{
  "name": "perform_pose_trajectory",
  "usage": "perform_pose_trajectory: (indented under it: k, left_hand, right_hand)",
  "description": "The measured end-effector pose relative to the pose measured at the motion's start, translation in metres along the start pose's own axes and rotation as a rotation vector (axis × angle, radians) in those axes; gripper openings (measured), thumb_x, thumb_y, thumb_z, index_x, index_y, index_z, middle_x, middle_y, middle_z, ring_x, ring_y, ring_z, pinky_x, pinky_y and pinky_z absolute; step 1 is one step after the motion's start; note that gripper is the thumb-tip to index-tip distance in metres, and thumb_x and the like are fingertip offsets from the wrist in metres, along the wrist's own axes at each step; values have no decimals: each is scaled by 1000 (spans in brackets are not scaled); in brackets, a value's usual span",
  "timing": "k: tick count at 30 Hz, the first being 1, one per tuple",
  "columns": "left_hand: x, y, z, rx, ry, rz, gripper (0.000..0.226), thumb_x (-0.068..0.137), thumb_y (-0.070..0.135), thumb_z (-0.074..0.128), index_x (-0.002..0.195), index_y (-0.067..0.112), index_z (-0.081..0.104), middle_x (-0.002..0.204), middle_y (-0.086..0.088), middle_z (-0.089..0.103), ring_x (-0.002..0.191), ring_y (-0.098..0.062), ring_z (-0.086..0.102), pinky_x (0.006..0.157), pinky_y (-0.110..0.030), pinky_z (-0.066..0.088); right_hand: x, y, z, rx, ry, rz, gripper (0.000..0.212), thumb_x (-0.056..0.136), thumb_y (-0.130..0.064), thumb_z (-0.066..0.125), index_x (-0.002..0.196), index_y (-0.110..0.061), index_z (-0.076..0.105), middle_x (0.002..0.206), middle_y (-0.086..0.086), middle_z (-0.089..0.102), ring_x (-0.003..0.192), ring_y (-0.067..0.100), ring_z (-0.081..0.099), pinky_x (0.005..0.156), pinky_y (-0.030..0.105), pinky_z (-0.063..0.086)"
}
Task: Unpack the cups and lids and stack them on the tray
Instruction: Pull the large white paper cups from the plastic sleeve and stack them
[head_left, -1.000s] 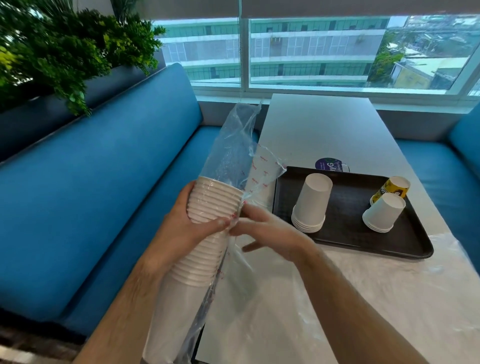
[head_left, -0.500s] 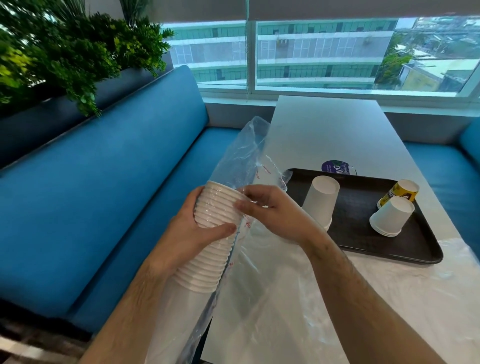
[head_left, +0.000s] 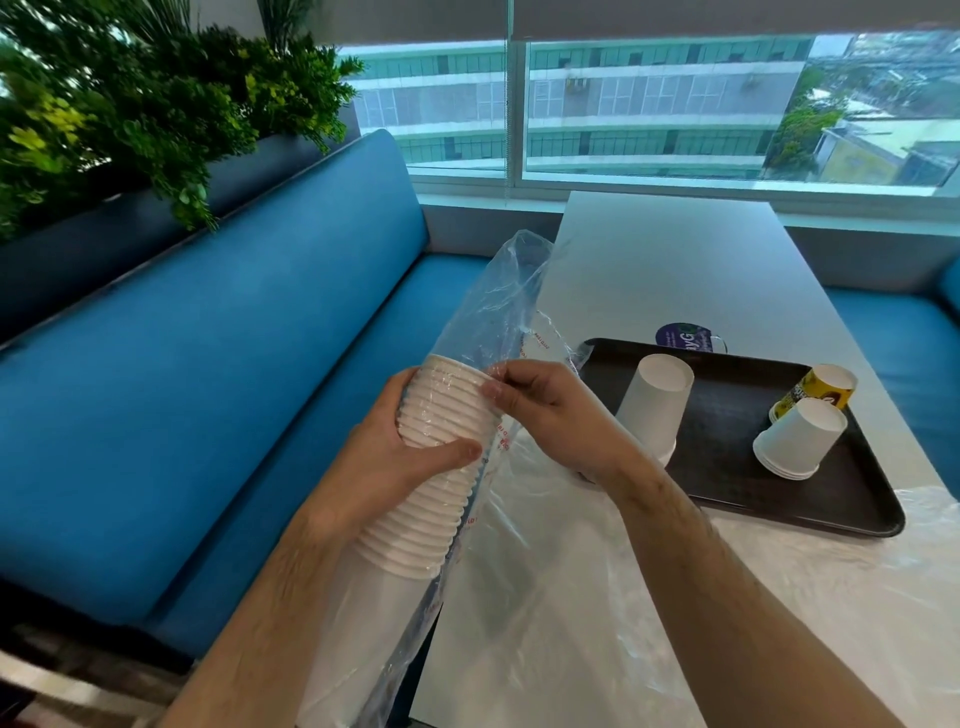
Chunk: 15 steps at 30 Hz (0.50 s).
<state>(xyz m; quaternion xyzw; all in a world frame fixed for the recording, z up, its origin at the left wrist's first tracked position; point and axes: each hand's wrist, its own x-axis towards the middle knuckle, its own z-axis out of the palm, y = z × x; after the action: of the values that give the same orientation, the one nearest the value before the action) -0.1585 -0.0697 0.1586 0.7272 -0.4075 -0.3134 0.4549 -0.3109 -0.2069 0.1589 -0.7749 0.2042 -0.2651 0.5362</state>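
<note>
Left hand curled round a long nested stack of white paper cups, thumb across the front of the rims, a firm grip about a third of the way down from the top. Right hand at the top of that stack, fingertips pinching the clear plastic sleeve against the uppermost rims, grip closed on the film. Sleeve loose and crumpled above the cups, open end tilted up toward the window, red print along its seam; lower part still wrapped round the bottom of the stack, down past the near edge of the white surface. Stack held tilted, over the gap between blue bench seat and surface, off the tray. More clear plastic film spread flat on the near part of the surface. Beyond the right wrist, a dark tray on the surface, carrying a tall upside-down stack of white cups at its left, a shorter upside-down white stack at its right, and a yellow printed cup just behind that one. Purple round sticker just past the tray's far edge. Green plants behind the bench back.
</note>
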Motion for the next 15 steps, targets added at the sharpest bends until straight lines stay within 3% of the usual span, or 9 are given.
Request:
perform_pose_trajectory:
  k: [4, 7, 10, 15]
  left_hand:
    - [-1, 0, 0, 13, -8, -4, 97, 47, 59, 88, 133, 49, 44, 112, 19, 68, 101, -6, 68, 95, -42, 56]
    - [-3, 1, 2, 37, -14, -4, 100, 46, 61, 86, 135, 50, 41, 115, 21, 66, 103, -5, 66, 95, -36, 55]
    - [-3, 0, 4, 32, -17, -4, 106, 47, 61, 88, 140, 49, 39, 119, 19, 66, 105, -6, 67, 98, -41, 55]
    - [-4, 0, 5, 44, -29, -11, 111, 44, 62, 88, 142, 50, 36, 121, 23, 63, 106, -3, 65, 99, -39, 54]
  right_hand:
    - [1, 2, 0, 54, 77, 5, 25, 103, -28, 54, 109, -10, 70, 106, 8, 69, 107, 24, 65, 103, 53, 50]
    - [3, 1, -2, 122, 182, 8, 17, 96, -36, 62, 90, -25, 72, 89, -3, 68, 93, 19, 65, 98, 49, 53]
    - [3, -3, 3, 85, 220, -9, 31, 83, -37, 81, 81, -9, 67, 84, 4, 63, 83, 14, 60, 85, 36, 52]
    - [9, 10, 7, 219, 414, 40, 57, 67, -55, 84, 73, -2, 66, 105, 1, 61, 103, 12, 57, 94, 36, 50]
